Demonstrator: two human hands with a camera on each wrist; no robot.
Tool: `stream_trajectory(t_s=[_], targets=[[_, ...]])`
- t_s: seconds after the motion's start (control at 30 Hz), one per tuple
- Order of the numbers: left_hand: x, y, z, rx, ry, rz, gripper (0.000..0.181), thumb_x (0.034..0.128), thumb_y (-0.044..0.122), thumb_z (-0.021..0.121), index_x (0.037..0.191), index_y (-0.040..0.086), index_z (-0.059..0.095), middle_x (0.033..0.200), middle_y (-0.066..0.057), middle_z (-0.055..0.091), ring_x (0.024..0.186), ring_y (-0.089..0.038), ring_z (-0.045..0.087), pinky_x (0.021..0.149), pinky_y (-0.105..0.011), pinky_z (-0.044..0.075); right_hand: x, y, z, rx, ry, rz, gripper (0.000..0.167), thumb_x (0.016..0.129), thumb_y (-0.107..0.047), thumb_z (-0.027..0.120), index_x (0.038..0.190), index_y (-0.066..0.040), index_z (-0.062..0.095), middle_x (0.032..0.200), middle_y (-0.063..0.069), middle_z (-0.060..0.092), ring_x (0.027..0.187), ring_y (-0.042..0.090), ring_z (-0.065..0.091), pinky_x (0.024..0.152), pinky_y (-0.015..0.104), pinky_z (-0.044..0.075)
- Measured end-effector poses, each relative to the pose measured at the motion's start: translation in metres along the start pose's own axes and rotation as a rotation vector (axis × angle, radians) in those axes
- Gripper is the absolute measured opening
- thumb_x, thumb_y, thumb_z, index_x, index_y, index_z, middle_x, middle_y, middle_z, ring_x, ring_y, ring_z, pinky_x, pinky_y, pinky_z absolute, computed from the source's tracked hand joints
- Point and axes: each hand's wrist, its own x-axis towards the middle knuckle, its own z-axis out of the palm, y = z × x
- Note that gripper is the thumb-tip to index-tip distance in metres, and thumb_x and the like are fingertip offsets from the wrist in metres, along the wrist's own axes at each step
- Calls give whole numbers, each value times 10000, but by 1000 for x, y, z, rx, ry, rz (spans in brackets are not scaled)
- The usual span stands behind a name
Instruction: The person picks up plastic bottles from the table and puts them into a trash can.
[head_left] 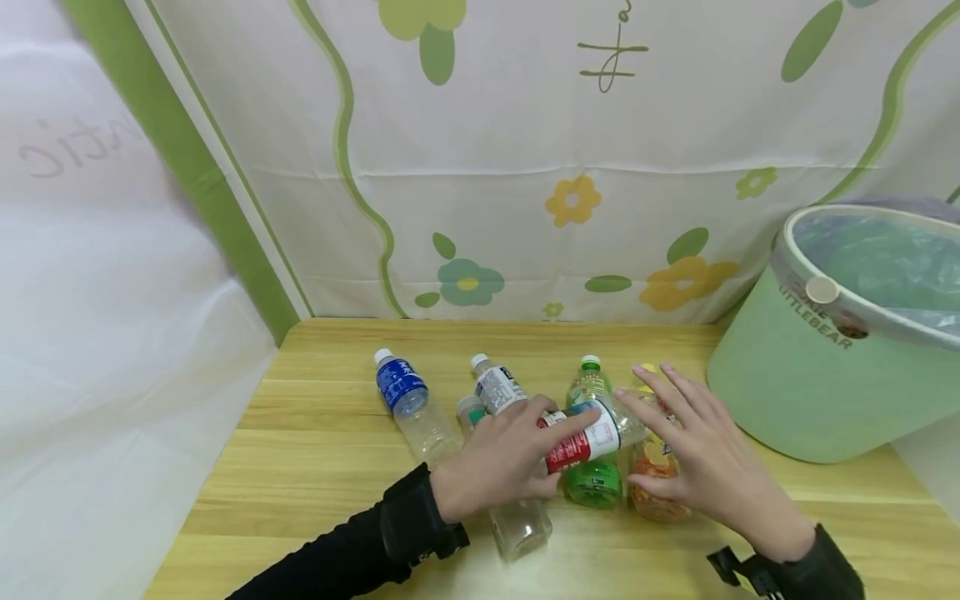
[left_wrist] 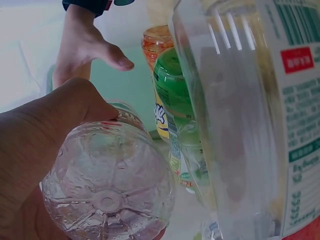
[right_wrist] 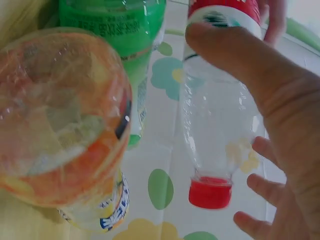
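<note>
1 red-label btl [head_left: 592, 442]: clear plastic, in L hand, crossing over the green btl [head_left: 595, 483] in head view; neck end toward R hand.
Red cap [right_wrist: 210, 192]: on, R wrist view.
Handling: looks empty, so prob. very light; thin wall likely soft, dents if squeezed; smooth, maybe slippery, not fragile. Best hold = label/mid-body, light grip; neck under cap prob. stiffer.
L hand [head_left: 498, 458]: fingers + thumb curled round btl body.
R hand [head_left: 701, 442]: wide open, fingers spread, nothing held; near btl neck, contact can't tell.
Under/near R hand: orange btl [head_left: 660, 496], just R of green.
L side: blue-label btl [head_left: 401, 385]; white-label btl [head_left: 500, 389], partly behind L hand.
Desk [head_left: 300, 433]: wood-look, under btls.
Bin [head_left: 810, 383]: green, lined, far R.
Backdrop: floral cloth [head_left: 480, 125].
</note>
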Motion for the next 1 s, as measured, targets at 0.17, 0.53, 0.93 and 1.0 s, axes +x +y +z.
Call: stream_trajectory(t_s=[0.17, 0.53, 0.93, 1.0], targets=[[0, 2, 0, 25, 25, 29, 894, 870, 383, 803, 1616, 318, 314, 1286, -110, 566, 1019, -261, 621, 783, -315, 555, 0, -3, 2, -5, -17, -30, 854, 882, -672, 637, 1537, -147, 480, 1573, 184, 380, 1423, 443, 325, 1168, 553, 187], [-1, 6, -1, -19, 19, 61, 867, 866, 369, 801, 1602, 330, 344, 1237, -81, 557, 900, -186, 581, 632, -222, 501, -3, -6, 7, 46, -9, -16, 667, 852, -294, 741, 1460, -92, 558, 1380, 127, 564, 1202, 350, 544, 993, 513, 390], [-3, 9, -2, -32, 16, 59, 838, 860, 355, 798, 1582, 319, 375, 1232, -74, 561, 887, -182, 584, 658, -232, 493, -4, -7, 9, 40, 28, -31, 608, 1026, -514, 384, 1399, -91, 611, 1297, 123, 594, 1086, 326, 586, 861, 542, 475], [-3, 9, -2, -38, 10, 53, 842, 859, 354, 798, 1584, 325, 371, 1245, -76, 560, 901, -185, 587, 659, -232, 492, -5, -7, 9, 40, 30, -37, 583, 1017, -498, 438, 1394, -89, 614, 1290, 123, 597, 1080, 326, 589, 850, 546, 480]])
